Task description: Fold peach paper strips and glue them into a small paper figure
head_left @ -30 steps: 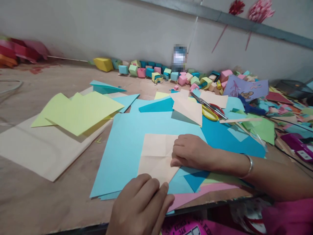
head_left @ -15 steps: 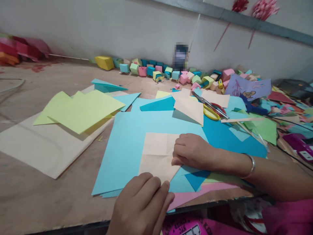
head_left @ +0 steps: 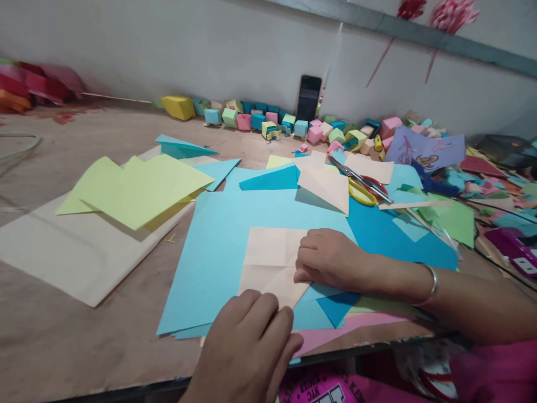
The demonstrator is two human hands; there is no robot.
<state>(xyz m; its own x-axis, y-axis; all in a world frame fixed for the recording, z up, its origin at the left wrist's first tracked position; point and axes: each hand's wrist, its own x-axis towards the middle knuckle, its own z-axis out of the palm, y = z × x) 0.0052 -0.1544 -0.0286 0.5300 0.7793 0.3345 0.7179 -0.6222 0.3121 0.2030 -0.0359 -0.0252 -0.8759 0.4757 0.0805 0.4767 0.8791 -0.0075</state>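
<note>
The peach paper [head_left: 266, 254] upon the light-blue sheet [head_left: 210, 252] should be light and crease easily, best held by edges, where left hand [head_left: 249, 341] (six o'clock) and right hand [head_left: 327, 256] (three o'clock) curl, whether pinching I cannot tell.

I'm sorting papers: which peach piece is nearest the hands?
The cross-creased peach piece on the light-blue sheet; the peach pieces by the scissors lie farther back.

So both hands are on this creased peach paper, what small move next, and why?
Perhaps fold the near edge of the peach paper up toward its crosswise crease. The left hand lies over that near part, the right hand is at the right side, and the crease could guide the fold.
</note>
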